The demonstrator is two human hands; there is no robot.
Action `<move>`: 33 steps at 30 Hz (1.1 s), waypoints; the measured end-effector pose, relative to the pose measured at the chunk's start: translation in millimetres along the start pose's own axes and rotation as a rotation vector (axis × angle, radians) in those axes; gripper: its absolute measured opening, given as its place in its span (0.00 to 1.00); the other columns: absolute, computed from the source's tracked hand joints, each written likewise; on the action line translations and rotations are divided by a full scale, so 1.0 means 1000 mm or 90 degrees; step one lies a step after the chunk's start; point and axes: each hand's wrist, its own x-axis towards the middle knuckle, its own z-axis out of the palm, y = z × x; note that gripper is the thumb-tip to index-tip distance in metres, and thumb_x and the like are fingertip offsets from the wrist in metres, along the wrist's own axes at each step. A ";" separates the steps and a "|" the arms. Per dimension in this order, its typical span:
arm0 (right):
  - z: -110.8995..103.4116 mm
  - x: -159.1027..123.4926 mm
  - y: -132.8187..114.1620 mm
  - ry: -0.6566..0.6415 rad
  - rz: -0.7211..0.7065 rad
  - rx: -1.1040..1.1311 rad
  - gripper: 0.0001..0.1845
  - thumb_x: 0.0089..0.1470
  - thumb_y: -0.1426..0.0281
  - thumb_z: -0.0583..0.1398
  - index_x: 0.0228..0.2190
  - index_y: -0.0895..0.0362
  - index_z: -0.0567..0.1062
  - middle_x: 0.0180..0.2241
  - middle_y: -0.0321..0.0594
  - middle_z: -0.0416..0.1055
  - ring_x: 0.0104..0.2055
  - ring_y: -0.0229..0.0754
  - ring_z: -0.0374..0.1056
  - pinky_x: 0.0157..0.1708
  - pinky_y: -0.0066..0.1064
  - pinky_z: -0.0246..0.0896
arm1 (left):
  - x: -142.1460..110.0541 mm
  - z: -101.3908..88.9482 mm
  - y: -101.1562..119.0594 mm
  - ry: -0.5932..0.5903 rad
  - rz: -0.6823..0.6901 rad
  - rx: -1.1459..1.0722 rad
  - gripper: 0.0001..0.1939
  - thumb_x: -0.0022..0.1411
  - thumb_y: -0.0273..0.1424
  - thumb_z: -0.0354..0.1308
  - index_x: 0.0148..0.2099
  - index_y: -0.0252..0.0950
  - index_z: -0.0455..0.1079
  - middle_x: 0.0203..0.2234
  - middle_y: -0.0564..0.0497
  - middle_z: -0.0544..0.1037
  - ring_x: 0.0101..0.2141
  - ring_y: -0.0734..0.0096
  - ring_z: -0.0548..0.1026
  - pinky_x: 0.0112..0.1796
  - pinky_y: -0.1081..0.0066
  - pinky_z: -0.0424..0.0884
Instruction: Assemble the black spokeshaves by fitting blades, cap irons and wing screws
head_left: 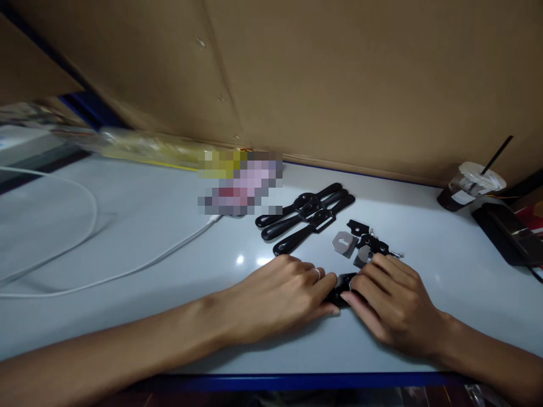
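My left hand, with a ring on one finger, is closed on a black spokeshave body low over the table. From the other side my right hand also grips it, its thumb and fingers pressed at the middle part. The fingers hide most of this tool. Just beyond my right hand lie black cap plates, grey slotted blades and small screws. Farther back, three black two-handled spokeshaves rest side by side.
A white table has a blue front edge. At the back stand a pixelated pinkish item with a white cable, and yellow plastic packaging. To the right are a drink cup with straw and a dark device. Cardboard walls the back.
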 end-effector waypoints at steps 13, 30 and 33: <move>0.002 -0.003 -0.001 -0.036 0.090 0.137 0.09 0.66 0.77 0.55 0.40 0.61 0.75 0.32 0.42 0.72 0.34 0.42 0.63 0.34 0.34 0.58 | 0.002 -0.003 0.001 0.013 0.006 0.016 0.14 0.70 0.39 0.59 0.35 0.36 0.66 0.24 0.54 0.75 0.22 0.67 0.73 0.22 0.64 0.53; -0.001 0.000 0.003 -0.053 0.106 0.248 0.10 0.62 0.77 0.57 0.34 0.60 0.78 0.32 0.40 0.66 0.33 0.39 0.62 0.32 0.32 0.59 | 0.001 -0.003 0.001 0.010 0.009 0.012 0.14 0.71 0.39 0.59 0.34 0.36 0.65 0.23 0.53 0.75 0.22 0.69 0.73 0.22 0.65 0.52; 0.001 0.000 0.001 -0.062 0.126 0.242 0.08 0.63 0.73 0.59 0.31 0.59 0.76 0.32 0.40 0.66 0.33 0.39 0.63 0.32 0.32 0.60 | 0.001 -0.002 0.001 0.019 0.010 0.003 0.14 0.72 0.38 0.57 0.35 0.36 0.66 0.23 0.53 0.75 0.21 0.69 0.72 0.22 0.64 0.53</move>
